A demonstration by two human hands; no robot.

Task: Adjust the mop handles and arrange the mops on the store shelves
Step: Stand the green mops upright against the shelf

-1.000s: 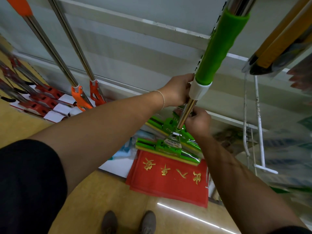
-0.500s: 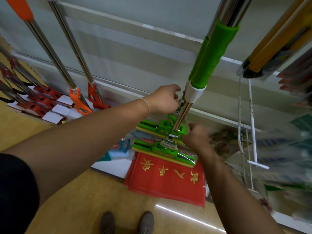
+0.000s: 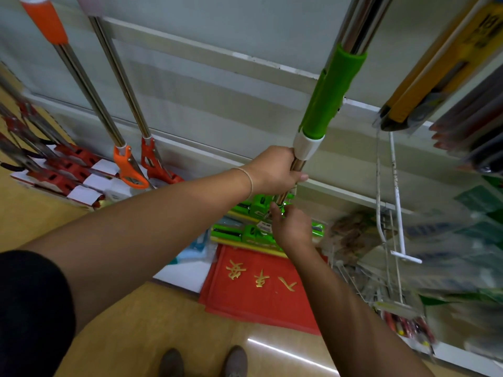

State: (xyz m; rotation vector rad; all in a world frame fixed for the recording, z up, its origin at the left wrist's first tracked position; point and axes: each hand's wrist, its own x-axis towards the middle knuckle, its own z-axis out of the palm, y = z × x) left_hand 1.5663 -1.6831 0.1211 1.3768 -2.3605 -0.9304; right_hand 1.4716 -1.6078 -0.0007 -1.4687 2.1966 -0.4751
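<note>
While our left hand [image 3: 275,172] grips the mop handle [image 3: 333,88], the hold of our right hand [image 3: 292,227] at its base is unclear; we're adjusting, probably reshelving next

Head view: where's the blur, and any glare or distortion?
Head view: motion blur smears the hanging packets at right and red mops far left; left hand on the green mop handle is sharp. Head view: glare streak on the floor; wide-angle splays the steel poles outward.

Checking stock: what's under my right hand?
Two green mop heads lie beneath the right hand, with a red mat in front. It hides where the handle joins them.
</note>
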